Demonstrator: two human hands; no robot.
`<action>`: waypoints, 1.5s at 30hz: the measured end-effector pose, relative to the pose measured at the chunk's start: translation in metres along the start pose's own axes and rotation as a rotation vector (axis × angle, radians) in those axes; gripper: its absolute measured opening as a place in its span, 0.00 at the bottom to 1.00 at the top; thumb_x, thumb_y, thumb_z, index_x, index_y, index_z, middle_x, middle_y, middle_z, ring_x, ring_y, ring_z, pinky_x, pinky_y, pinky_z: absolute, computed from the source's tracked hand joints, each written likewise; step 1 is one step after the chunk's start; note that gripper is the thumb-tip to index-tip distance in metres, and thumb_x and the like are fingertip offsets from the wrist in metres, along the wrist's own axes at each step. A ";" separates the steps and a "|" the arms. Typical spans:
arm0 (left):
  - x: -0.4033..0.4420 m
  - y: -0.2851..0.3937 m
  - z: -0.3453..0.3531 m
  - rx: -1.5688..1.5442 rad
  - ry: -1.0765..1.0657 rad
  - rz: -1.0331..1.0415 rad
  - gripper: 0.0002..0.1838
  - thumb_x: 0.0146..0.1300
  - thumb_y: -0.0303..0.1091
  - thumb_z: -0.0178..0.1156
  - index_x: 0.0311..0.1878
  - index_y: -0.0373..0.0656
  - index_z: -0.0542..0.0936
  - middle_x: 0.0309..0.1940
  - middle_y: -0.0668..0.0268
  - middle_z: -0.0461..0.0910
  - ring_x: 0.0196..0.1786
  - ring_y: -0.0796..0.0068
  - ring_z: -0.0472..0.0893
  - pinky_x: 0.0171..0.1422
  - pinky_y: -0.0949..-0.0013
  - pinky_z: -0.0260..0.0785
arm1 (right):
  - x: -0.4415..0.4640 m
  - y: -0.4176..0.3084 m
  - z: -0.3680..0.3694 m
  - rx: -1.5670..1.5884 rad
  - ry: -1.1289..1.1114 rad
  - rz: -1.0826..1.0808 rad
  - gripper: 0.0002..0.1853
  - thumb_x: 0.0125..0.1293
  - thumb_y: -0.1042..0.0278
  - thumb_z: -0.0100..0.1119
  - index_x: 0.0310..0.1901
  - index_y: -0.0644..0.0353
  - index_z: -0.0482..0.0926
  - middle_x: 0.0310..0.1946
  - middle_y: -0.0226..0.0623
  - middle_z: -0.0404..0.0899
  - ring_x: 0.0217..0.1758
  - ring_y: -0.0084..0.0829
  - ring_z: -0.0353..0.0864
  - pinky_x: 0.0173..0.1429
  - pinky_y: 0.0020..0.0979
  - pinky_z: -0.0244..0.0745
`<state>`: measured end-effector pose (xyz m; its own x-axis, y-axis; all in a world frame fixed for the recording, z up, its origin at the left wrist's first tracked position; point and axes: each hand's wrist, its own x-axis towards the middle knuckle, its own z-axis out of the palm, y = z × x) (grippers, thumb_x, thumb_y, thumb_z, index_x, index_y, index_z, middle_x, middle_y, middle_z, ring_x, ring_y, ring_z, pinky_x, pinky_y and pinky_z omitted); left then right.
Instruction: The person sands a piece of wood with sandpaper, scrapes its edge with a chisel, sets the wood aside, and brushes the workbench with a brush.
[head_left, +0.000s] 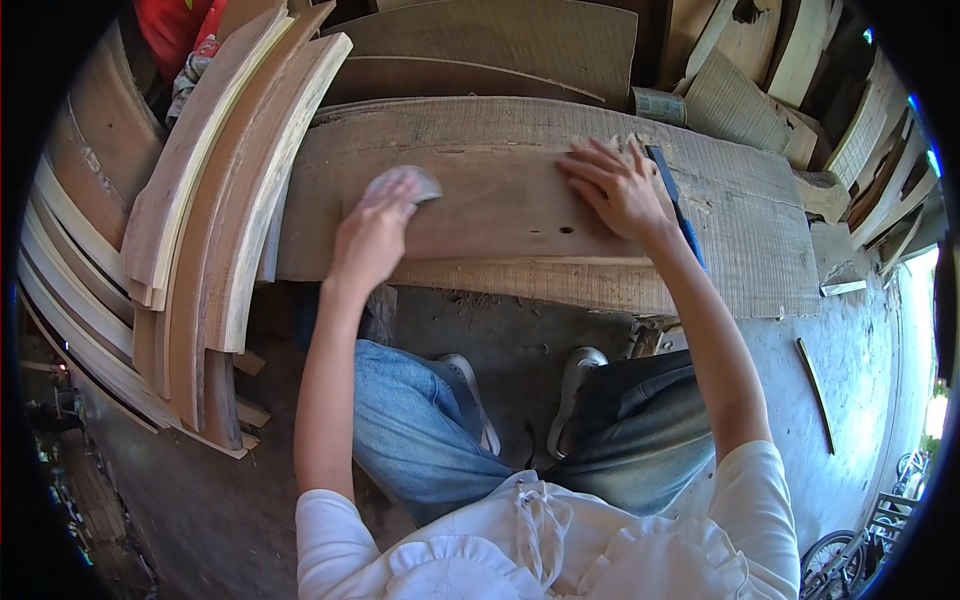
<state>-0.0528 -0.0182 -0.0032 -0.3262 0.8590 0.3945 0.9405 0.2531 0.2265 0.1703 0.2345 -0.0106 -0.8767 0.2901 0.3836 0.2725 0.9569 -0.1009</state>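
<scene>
A smooth brown board with small dark holes near its front edge lies on a larger rough plank. My left hand, smeared by motion, is closed on a pale, rounded pad against the board's left part. Whether the pad is sandpaper or cloth I cannot tell. My right hand rests with spread fingers on the board's right end. Just beyond that hand, a tool with a dark upper part and a blue handle lies on the plank; its kind is unclear.
Long curved-looking boards are stacked at the left, close to the plank. More wood pieces stand behind it, beside a can. A thin dark strip lies on the concrete floor. A bicycle shows at lower right.
</scene>
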 end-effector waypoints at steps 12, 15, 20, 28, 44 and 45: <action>-0.059 0.006 -0.035 -0.070 -0.167 -0.108 0.21 0.69 0.33 0.44 0.64 0.43 0.67 0.64 0.58 0.65 0.70 0.57 0.59 0.73 0.58 0.50 | 0.011 0.004 0.029 -0.149 0.238 0.293 0.15 0.67 0.63 0.47 0.55 0.45 0.74 0.60 0.34 0.69 0.67 0.37 0.62 0.70 0.56 0.43; -0.084 0.031 -0.044 -0.111 -0.264 0.002 0.23 0.64 0.27 0.52 0.63 0.44 0.68 0.65 0.62 0.64 0.71 0.62 0.58 0.74 0.59 0.49 | 0.007 0.002 0.029 -0.005 0.258 0.360 0.15 0.67 0.63 0.47 0.54 0.47 0.75 0.59 0.36 0.70 0.66 0.38 0.64 0.70 0.55 0.46; -0.087 -0.008 -0.069 -0.387 -0.398 -0.231 0.20 0.68 0.30 0.47 0.63 0.45 0.68 0.67 0.63 0.62 0.72 0.60 0.53 0.74 0.60 0.49 | 0.006 0.004 0.029 0.005 0.278 0.353 0.15 0.66 0.61 0.48 0.52 0.48 0.77 0.59 0.37 0.71 0.65 0.37 0.65 0.69 0.54 0.49; -0.095 0.004 -0.061 -0.097 -0.309 -0.101 0.20 0.69 0.31 0.46 0.63 0.45 0.68 0.65 0.57 0.63 0.71 0.57 0.54 0.74 0.56 0.44 | 0.004 0.002 0.027 -0.003 0.290 0.361 0.16 0.65 0.61 0.49 0.52 0.49 0.77 0.59 0.36 0.70 0.65 0.37 0.65 0.68 0.52 0.50; -0.092 0.032 -0.050 0.092 -0.287 -0.300 0.20 0.66 0.26 0.47 0.61 0.42 0.70 0.61 0.53 0.66 0.61 0.57 0.70 0.59 0.60 0.70 | 0.004 -0.001 0.027 0.026 0.323 0.375 0.15 0.64 0.61 0.50 0.50 0.49 0.78 0.58 0.36 0.72 0.65 0.37 0.66 0.69 0.50 0.49; -0.097 0.043 -0.048 0.064 -0.294 -0.233 0.20 0.65 0.25 0.47 0.61 0.42 0.70 0.61 0.53 0.66 0.62 0.57 0.69 0.60 0.61 0.69 | 0.004 -0.001 0.027 0.027 0.327 0.372 0.15 0.63 0.62 0.50 0.50 0.49 0.78 0.58 0.36 0.72 0.65 0.37 0.66 0.69 0.50 0.49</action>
<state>0.0143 -0.1117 0.0107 -0.4996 0.8638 0.0650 0.8515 0.4760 0.2201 0.1555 0.2350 -0.0337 -0.5507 0.5956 0.5848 0.5292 0.7909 -0.3072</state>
